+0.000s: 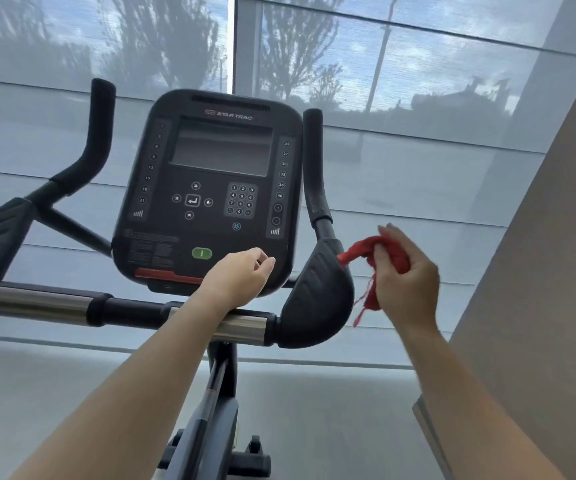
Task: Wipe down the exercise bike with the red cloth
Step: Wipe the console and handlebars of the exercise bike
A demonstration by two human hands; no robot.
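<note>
Now R hand (408, 285) grips red cloth (361, 249), L hand (238, 276) apart.

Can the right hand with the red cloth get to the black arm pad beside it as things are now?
Probably yes: the right hand grips the red cloth just beside the arm pad, with nothing between them.

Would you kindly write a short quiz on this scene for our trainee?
1. True or false: the left hand holds the cloth.
2. On which side of the console is the cloth? A left, B right, C above.
3. Fill in: the console's brand reads Star ____.
Key: 1 false, the right hand holds it; 2 B; 3 Trac.
</note>
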